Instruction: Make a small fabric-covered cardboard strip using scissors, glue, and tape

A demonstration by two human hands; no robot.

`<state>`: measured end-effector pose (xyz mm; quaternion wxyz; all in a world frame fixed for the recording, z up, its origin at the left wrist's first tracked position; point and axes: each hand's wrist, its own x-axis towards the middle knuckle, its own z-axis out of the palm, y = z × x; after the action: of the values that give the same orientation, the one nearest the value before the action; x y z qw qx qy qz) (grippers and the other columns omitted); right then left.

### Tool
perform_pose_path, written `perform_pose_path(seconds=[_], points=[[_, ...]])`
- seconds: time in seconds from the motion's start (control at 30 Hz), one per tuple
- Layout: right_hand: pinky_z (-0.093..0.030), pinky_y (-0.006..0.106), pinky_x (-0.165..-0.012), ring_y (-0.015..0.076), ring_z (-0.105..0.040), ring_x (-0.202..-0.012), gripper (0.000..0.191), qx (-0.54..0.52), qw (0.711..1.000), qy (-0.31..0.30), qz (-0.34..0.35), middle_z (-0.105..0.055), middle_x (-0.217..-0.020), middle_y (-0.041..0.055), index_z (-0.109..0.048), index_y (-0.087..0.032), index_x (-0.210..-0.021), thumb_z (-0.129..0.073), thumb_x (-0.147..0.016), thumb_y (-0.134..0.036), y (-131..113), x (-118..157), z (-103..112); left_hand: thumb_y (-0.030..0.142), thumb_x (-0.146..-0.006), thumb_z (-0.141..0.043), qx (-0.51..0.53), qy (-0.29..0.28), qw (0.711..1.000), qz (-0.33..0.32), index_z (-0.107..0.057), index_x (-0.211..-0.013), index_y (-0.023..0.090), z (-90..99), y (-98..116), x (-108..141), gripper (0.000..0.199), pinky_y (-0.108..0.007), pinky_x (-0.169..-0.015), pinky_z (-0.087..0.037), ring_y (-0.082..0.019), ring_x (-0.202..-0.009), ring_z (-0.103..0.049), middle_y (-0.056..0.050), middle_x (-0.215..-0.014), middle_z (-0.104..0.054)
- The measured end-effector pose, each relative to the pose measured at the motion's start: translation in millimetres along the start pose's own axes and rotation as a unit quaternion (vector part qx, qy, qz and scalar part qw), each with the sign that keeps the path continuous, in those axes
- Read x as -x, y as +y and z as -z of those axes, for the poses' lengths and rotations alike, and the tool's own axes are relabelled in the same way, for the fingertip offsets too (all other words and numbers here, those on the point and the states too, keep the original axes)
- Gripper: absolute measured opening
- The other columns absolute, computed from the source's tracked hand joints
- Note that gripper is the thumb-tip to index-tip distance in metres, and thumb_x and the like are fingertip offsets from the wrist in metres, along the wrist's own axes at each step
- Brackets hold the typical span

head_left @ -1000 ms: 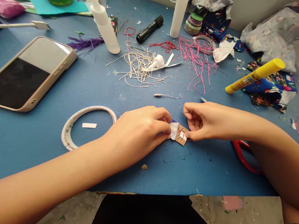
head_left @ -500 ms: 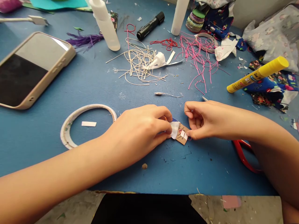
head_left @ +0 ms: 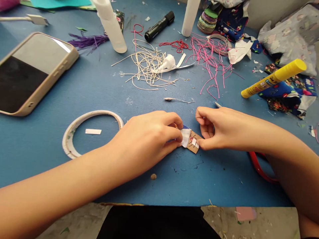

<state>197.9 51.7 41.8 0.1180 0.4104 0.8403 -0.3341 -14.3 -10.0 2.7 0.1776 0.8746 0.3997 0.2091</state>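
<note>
A small brown cardboard piece [head_left: 192, 148] with dark lines, reddish thread and white bits on it lies on the blue table. White cloth [head_left: 185, 137] covers its left end. My left hand [head_left: 159, 136] has its fingers closed on the cloth-covered end. At the right edge of the cardboard, my right hand [head_left: 210, 131] presses with its thumb, the other fingers curled; whether it pinches anything is too small to tell. Red-handled scissors [head_left: 260, 169] lie partly under the right forearm, their metal tip showing above the hand.
A tape ring [head_left: 68, 141] surrounds a white strip [head_left: 93, 131] at left, near a phone [head_left: 27, 69]. Tangled cream strings [head_left: 147, 66], pink strings [head_left: 206, 56], a black marker [head_left: 159, 26], a white bottle [head_left: 113, 31] and a yellow glue stick [head_left: 274, 79] are beyond the hands.
The right thumb has shifted slightly on the cardboard's right edge, and less of the white bits shows. The whole view has moved a little.
</note>
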Motion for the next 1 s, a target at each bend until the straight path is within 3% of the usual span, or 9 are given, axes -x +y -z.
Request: perform_pose_path(seconds=[1.0], points=[[-0.032,0.026,-0.054,0.0102,-0.049,-0.051,0.037,0.01,1.0,-0.017,0.003,-0.059,-0.061,-0.0088,-0.041,-0.025,-0.076,-0.067,-0.075,-0.05,1.7,-0.2,3.2,0.019,-0.087,-0.066,-0.001,-0.019,1.0,0.009,-0.075,-0.077,0.019,1.7,1.0,0.2,0.014,-0.028,-0.067,-0.047,-0.019,-0.082,-0.068,-0.003,-0.102,-0.073]])
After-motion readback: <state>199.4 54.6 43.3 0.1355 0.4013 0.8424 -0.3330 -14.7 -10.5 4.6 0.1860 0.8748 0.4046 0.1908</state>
